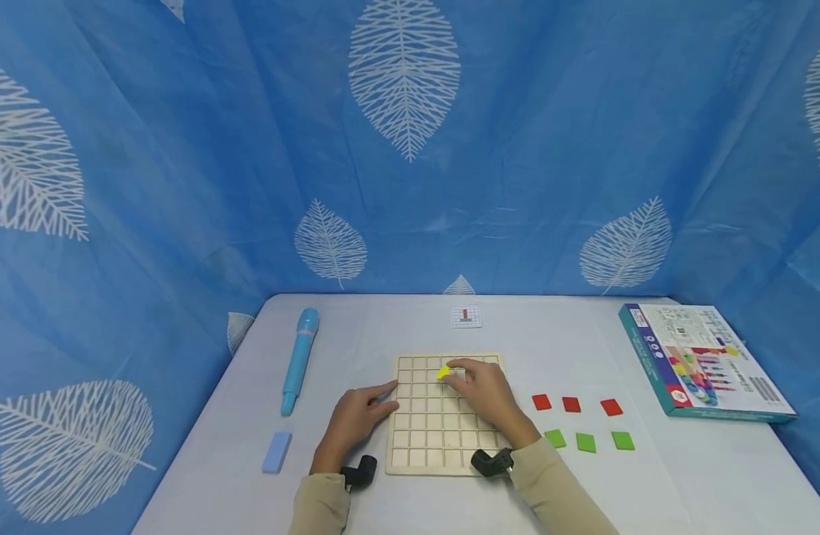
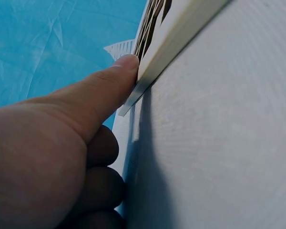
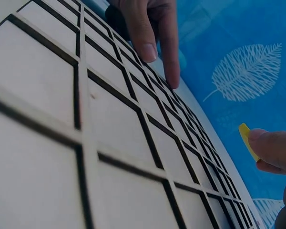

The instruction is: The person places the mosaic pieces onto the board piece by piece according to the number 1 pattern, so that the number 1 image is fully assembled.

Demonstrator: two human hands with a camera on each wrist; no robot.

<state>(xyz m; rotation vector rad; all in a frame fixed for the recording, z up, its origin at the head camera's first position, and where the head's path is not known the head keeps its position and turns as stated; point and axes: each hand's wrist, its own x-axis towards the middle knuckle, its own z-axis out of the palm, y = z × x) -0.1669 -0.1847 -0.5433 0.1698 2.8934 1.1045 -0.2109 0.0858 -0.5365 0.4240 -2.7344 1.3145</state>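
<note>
A wooden grid board [image 1: 410, 464] lies on the white table, its squares bordered by raised strips. My right hand [image 1: 485, 391] pinches a small yellow tile [image 1: 443, 372] between thumb and fingers, above the far rows of the board. In the right wrist view the yellow tile [image 3: 248, 141] appears nearly edge-on and apart from the grid. At the board's left edge, my left hand [image 1: 355, 417] touches the rim with thumb and forefinger extended. Seen from the left wrist, the thumb [image 2: 112, 81] rests against the board's side, with the other fingers bent beneath.
Three red tiles [image 1: 571, 405] and three green tiles [image 1: 586, 443] lie right of the board. Behind it is a small pattern card [image 1: 466, 316]. A colourful box [image 1: 711, 364] sits far right; a blue microphone-shaped object [image 1: 299, 362] and a light-blue block [image 1: 276, 452] are left.
</note>
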